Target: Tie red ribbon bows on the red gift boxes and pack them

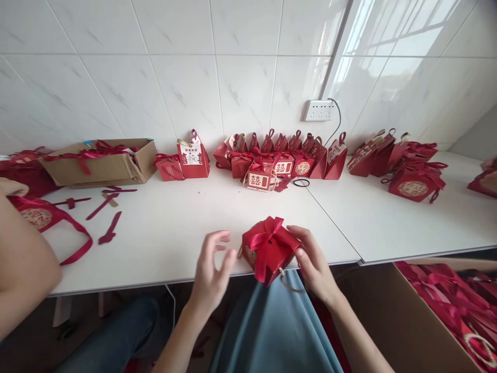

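Observation:
A red gift box (285,255) with a shiny red ribbon bow (271,238) on top sits tilted at the table's front edge, before my body. Thin twisted cord shows at its left side and lower front. My right hand (310,259) pinches the box's right corner between thumb and fingers. To the left of the box, my left hand (213,261) is apart from it, thumb and fingers spread with nothing between them.
Several red gift boxes (259,180) line the wall on the white table (163,228). A cardboard box (104,176) of ribbons stands back left; another carton (380,311) is low at right. Loose straps (111,228) lie near a person's arm (27,259). A black ring (301,182) lies behind.

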Available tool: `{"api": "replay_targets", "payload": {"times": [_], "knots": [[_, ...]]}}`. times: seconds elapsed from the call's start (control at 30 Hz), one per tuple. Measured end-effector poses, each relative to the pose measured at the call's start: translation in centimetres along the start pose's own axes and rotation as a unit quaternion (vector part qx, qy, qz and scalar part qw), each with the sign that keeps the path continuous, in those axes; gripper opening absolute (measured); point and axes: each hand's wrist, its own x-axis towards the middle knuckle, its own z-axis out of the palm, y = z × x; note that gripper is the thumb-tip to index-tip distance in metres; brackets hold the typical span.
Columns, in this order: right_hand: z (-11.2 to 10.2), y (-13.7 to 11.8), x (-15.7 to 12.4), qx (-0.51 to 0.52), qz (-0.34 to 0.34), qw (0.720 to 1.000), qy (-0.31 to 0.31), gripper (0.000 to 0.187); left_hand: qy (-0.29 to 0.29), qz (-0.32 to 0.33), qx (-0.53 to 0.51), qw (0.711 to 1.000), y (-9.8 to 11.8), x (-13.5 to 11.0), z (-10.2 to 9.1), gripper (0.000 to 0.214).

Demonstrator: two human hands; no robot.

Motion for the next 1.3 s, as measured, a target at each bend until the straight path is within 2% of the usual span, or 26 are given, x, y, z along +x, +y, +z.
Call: {"api": "replay_targets", "payload": {"times": [0.07,0.17,0.27,0.33,0.4,0.5,0.6,0.73,0.87,0.97,1.17,1.23,1.3], "knots": [[0.6,-0.2,-0.4,0.007,-0.012,0.999,-0.046,0.049,-0.073,0.011,-0.01,0.997,0.7,-0.2,1.5,0.04],[0.8,0.0,-0.5,0.023,-0.031,0.995,-0.088,0.061,-0.107,-0.025,-0.063,0.992,0.5,0.3,2.3,0.045],[0.2,0.5,-0.2,0.016,-0.06,0.99,-0.13,0.088,-0.135,-0.077,-0.134,0.979,-0.3,1.7,1.5,0.049],[0.1,0.9,0.2,-0.015,-0.072,0.986,-0.147,0.109,-0.145,-0.085,-0.144,0.975,-0.5,2.3,0.6,0.051],[0.3,1.1,0.6,-0.036,-0.073,0.983,-0.165,0.118,-0.106,-0.08,-0.109,0.985,-0.1,2.2,-0.1,0.047],[1.1,1.2,1.0,-0.021,-0.069,0.982,-0.173,0.114,-0.037,-0.072,0.009,0.997,1.2,1.3,-0.5,0.035],[1.9,1.1,1.0,-0.028,-0.066,0.986,-0.149,0.114,-0.049,-0.069,0.093,0.992,2.5,0.3,-0.3,0.028],[2.4,0.9,0.6,-0.027,-0.051,0.991,-0.123,0.114,-0.029,-0.069,0.061,0.995,3.7,-0.4,-0.1,0.017],[2.7,1.0,0.3,-0.031,-0.056,0.992,-0.11,0.113,-0.056,-0.068,0.031,0.996,4.6,-1.3,-0.6,0.015],[2.7,1.0,0.2,-0.037,-0.052,0.992,-0.107,0.11,-0.075,-0.036,0.06,0.995,4.8,-2.5,-0.6,0.011],[2.7,0.8,0.1,-0.034,-0.048,0.992,-0.11,0.104,-0.159,0.006,0.121,0.98,4.1,-3.9,-0.3,0.009],[2.6,0.8,0.1,-0.031,-0.048,0.992,-0.109,0.103,-0.226,-0.015,0.118,0.967,3.9,-3.5,-1.2,0.012],[2.6,0.9,0.1,-0.028,-0.045,0.992,-0.11,0.102,-0.334,-0.064,0.117,0.933,3.6,-2.5,-2.8,0.015]]}}
